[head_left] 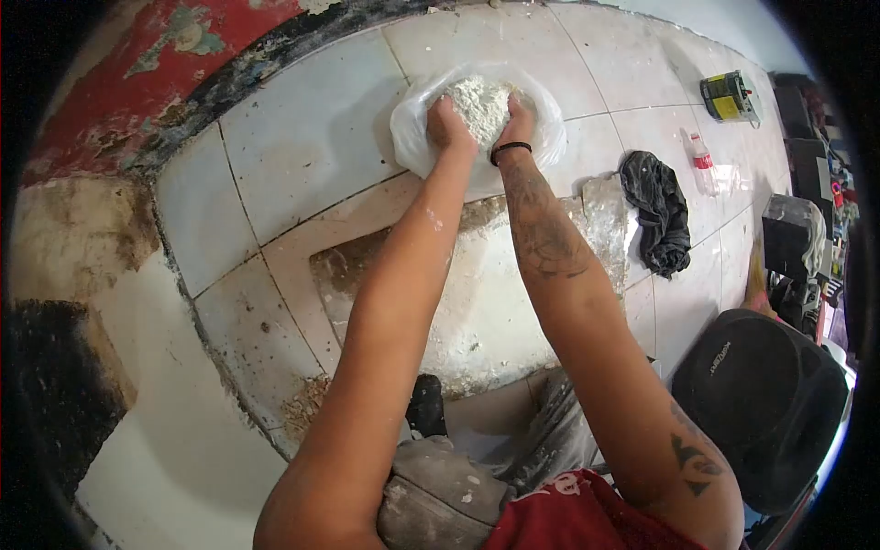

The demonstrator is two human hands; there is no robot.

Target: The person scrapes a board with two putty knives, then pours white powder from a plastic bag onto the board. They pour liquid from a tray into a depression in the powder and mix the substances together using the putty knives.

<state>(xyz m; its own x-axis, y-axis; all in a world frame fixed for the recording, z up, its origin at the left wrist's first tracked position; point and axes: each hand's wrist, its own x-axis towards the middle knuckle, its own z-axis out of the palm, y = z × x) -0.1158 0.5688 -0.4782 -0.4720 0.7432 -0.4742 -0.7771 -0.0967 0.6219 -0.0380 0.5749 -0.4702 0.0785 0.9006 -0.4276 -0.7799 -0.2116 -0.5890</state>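
Left hand and right hand are pressed into the white powder heap on a plastic sheet near the floor's far edge. The fingers are buried, so how far they are closed cannot be told. Judged early: the heap looks dry and lumpy, and the bare patch is unfilled.

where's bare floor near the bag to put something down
Bare white tiles lie left of the plastic bag, up to the dark wall edge, and beyond it toward the yellow tool. The right is crowded: black cloth, bottle, backpack. Nearer in, the floor is broken and rough. Left hand and right hand fill the bag.
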